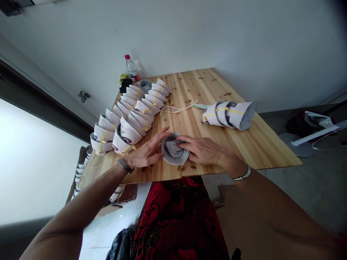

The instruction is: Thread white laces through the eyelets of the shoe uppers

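A small fabric cap [175, 153] lies at the table's front edge, its grey-lined hollow facing up with a white label inside. My right hand [202, 148] reaches over its right rim, fingers bent into the hollow and closed on the cloth. On the other side, my left hand [149, 150] is open, fingers stretched out and the tips at the left rim. Left of my hands run two long rows of nested pale caps [127, 133] with yellow trim. To the right lies a short nested stack [230, 113] of similar caps.
White cords [176, 109] lie across the wooden table [200, 86]. A red-capped bottle [132, 68] stands at the back left beside a dark and yellow bundle [124, 83]. Below the left edge, a carton [128, 193] holds more pale pieces. A white stand [296, 142] is on the floor at right.
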Motion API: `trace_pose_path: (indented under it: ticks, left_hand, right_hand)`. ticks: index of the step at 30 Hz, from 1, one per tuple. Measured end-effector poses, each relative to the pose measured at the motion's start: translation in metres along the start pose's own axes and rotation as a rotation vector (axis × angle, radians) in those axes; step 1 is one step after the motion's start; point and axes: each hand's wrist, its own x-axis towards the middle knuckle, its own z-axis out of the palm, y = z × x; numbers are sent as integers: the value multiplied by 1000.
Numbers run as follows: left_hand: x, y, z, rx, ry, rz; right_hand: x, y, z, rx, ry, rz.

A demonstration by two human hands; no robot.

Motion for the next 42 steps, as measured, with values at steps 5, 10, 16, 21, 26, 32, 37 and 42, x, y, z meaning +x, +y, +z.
trace_pose_path:
  ticks: [5,10,16,21,26,32,37,42]
  left_hand:
    - [4,0,6,-38,164,67]
    - [15,32,11,-935,292,-277]
    - [10,72,25,-1425,382,-406]
    - [-4,83,52,-1581,549,-435]
    - [-16,87,61,-1598,572,-439]
    - [-21,112,54,-1666,470,-331]
    - [-17,121,57,-1776,606,-235]
    - [-10,99,44,-1810,767,-332]
  right_hand:
    - [6,14,-5,510,139,-9]
    - [8,7,0,1271,393,108]
    - [4,-29,13,1626,320,94]
    - [-6,-48,33,1685,413,96]
    - [-12,-60,33,1683,470,187]
    - [-13,-83,30,1711,483,146]
    - [-2,-104,44,1838,617,94]
    - [17,-100,47,1835,565,6]
